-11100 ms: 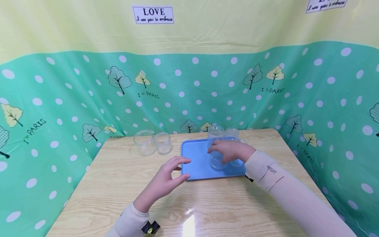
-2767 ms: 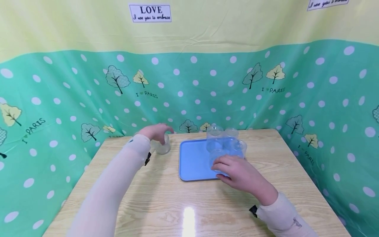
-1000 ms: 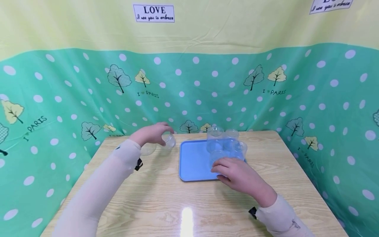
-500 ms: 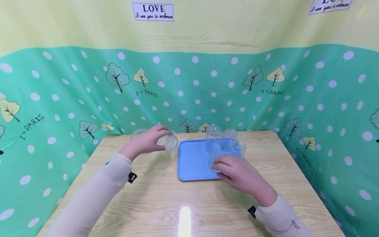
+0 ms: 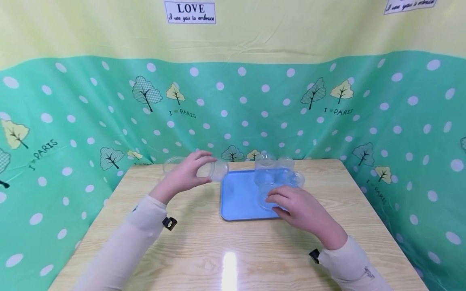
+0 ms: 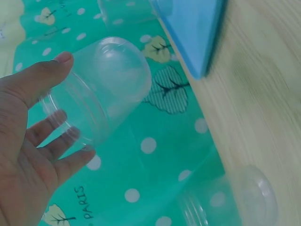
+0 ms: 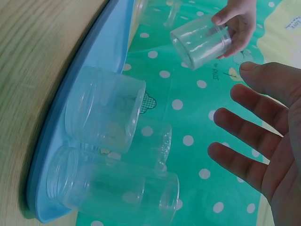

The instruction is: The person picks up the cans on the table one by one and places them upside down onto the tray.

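My left hand (image 5: 183, 176) grips a clear plastic jar (image 5: 220, 170) near its threaded mouth, thumb on one side and fingers on the other. In the left wrist view, this jar (image 6: 120, 77) is tilted in the air, its closed base pointing away from the palm. Several similar clear jars (image 5: 264, 171) stand on the right part of a blue tray (image 5: 236, 198). In the right wrist view they appear mouth down, a wide jar (image 7: 115, 110) among them. My right hand (image 5: 302, 208), fingers loosely bent, hovers beside the nearest jar (image 5: 267, 196), apart from it and holding nothing.
Another clear jar (image 5: 170, 165) stands on the wooden table (image 5: 204, 242) at the back left, partly hidden behind my left hand; its threaded mouth faces up in the left wrist view. A green dotted curtain (image 5: 240, 113) closes off the back and both sides.
My left hand has lifted the jar from the back left of the table, tipped it sideways and carried it right to the tray's left edge. The right hand has barely moved lately.
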